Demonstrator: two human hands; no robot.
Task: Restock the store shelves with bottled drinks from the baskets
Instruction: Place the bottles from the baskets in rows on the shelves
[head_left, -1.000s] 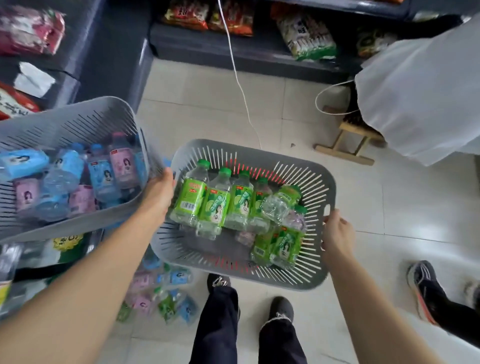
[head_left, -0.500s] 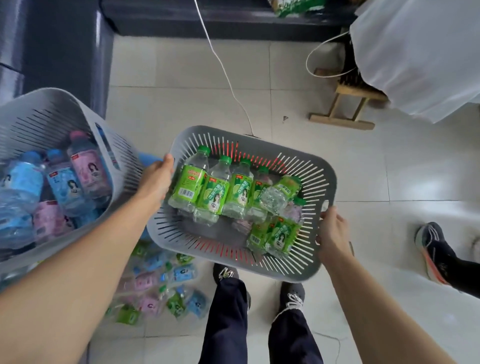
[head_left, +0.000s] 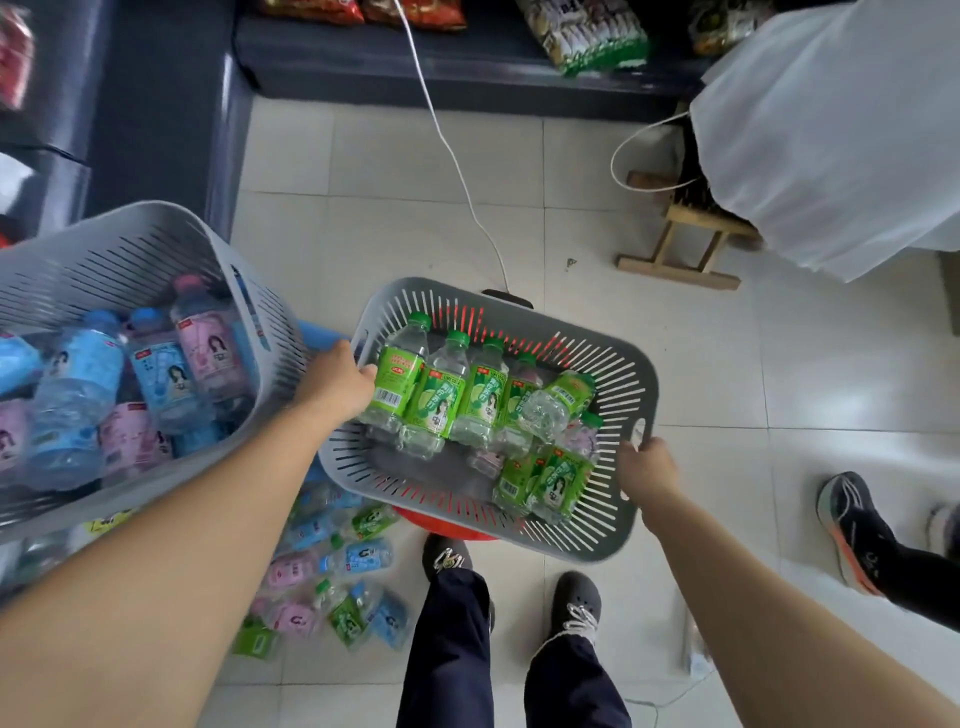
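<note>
The person holds a grey slotted basket (head_left: 441, 292) in front of them with both hands, above the tiled floor (head_left: 389, 208). The left hand (head_left: 337, 384) grips the basket's left rim, fingers curled over the edge and down inside, just beside the nearest bottle. The right hand (head_left: 647, 467) grips the right rim, close below the handle slot in that wall.

Inside the basket lie the green-labelled bottles (head_left: 441, 400), clear plastic with green caps. Several lie side by side in a row with their caps toward the far wall; more lie jumbled at the right end, two of them near the front right corner. A red object (head_left: 441, 526) shows just under the basket's near edge.

To the left stands a second grey basket (head_left: 130, 244), its right wall close to the left hand. It is filled with blue and pink bottles (head_left: 83, 384), heaped loosely. Below and between the two baskets, more mixed bottles (head_left: 332, 587) in blue, pink and green lie lower down.

The person's own dark trousers and grey shoes (head_left: 579, 603) show at the bottom. Another person's shoe (head_left: 852, 525) stands at the right, and a white garment (head_left: 831, 130) fills the upper right, partly covering a wooden stool (head_left: 680, 249). A white cable (head_left: 452, 156) runs down across the floor toward the basket's far rim. A dark shelf (head_left: 467, 67) along the top carries snack packets (head_left: 592, 36)
</note>
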